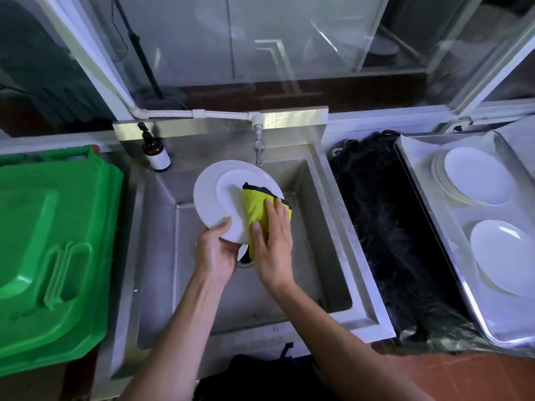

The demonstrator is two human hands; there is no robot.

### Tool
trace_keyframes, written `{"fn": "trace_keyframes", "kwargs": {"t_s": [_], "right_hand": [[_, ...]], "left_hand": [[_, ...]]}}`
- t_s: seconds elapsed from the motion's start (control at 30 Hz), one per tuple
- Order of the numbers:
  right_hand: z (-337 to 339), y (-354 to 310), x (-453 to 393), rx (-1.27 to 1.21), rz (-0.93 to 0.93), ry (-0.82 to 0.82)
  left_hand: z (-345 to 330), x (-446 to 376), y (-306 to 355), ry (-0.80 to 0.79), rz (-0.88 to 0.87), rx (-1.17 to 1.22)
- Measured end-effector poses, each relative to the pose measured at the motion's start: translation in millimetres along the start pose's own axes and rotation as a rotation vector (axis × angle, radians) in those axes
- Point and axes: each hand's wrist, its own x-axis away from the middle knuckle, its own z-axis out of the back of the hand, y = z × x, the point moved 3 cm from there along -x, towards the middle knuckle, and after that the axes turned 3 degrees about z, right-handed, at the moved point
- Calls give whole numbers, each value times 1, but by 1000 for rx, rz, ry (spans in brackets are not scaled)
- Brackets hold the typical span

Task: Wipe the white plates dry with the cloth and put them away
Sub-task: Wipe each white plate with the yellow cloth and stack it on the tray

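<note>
Left hand [215, 251] grips white plate [220, 198]; right hand [273, 241] presses yellow cloth [256, 211] flat on it.

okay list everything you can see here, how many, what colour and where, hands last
plate: one, white, held tilted over the sink
cloth: one, yellow with dark edge, on the held plate
sink: one, steel, centre
tap: one, metal, behind the sink
bottle: one, brown, white label, sink's back left corner
bin lid: one, green, left
tray: one, steel, right
plate stacks: two, white, on the tray
left hand: grips the plate's lower rim
right hand: presses the cloth on the plate
</note>
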Motion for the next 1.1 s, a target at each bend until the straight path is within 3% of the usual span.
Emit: {"fn": "trace_keyframes", "kwargs": {"t_s": [0.53,1.1], "right_hand": [[-14,-12,-31,12,-107,4],[-18,-18,-41,211,46,-35]], "left_hand": [[84,-24,50,-199,37,-130],[104,-31,80,-365,230,-627]]}}
